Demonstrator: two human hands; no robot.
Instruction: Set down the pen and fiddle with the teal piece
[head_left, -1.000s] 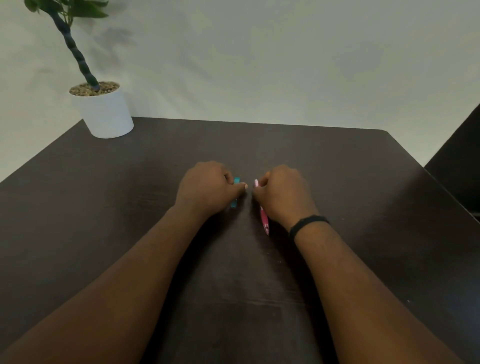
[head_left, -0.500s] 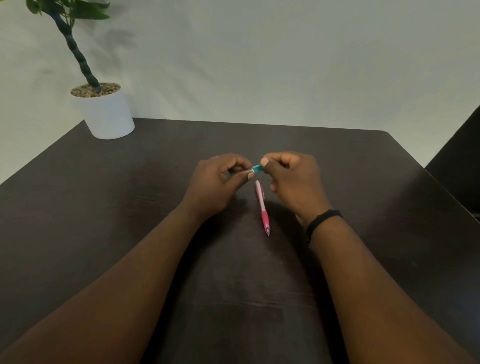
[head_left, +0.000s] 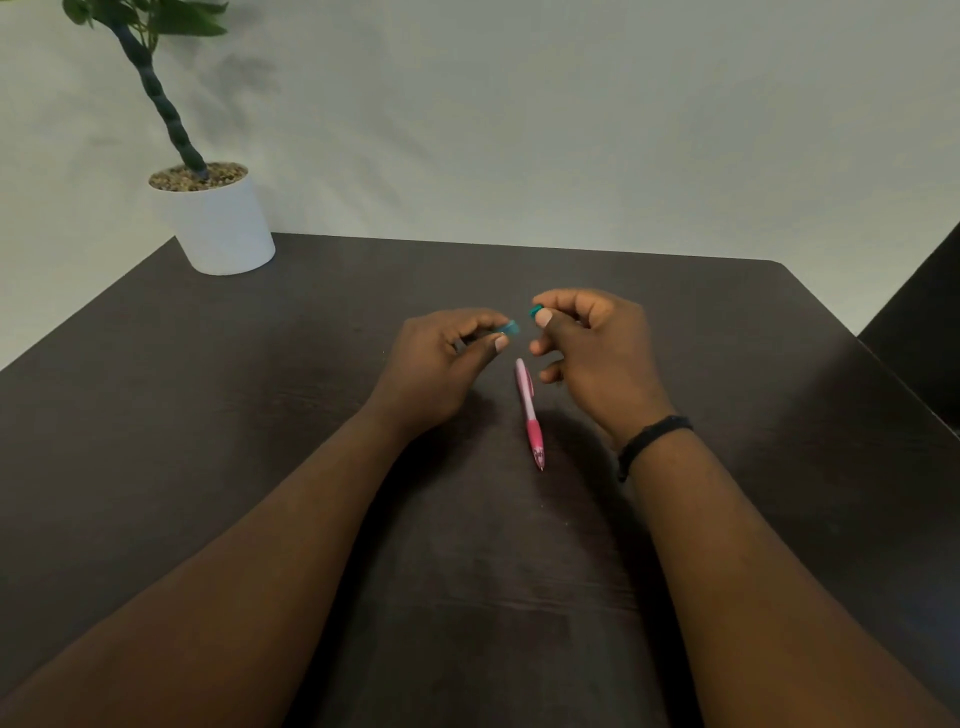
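Above the middle of the dark table (head_left: 208, 415), my left hand (head_left: 441, 364) pinches a small teal tube-like piece (head_left: 510, 328) between thumb and fingers. My right hand (head_left: 592, 353) pinches a small teal cap (head_left: 535, 312) at its fingertips. A short gap separates the two teal pieces. A pink pen (head_left: 530, 410) lies flat on the table below and between the hands, tip toward me, touched by neither hand. A black band (head_left: 649, 441) circles my right wrist.
A white pot (head_left: 218, 228) with a green plant (head_left: 156, 98) stands at the table's far left corner. A pale wall runs behind the table. A dark object (head_left: 919, 332) shows past the table's right edge.
The right hand let go of the pink pen, which now lies on the table. Both hands rose, joined on the teal piece, then drew apart, each with one teal part.
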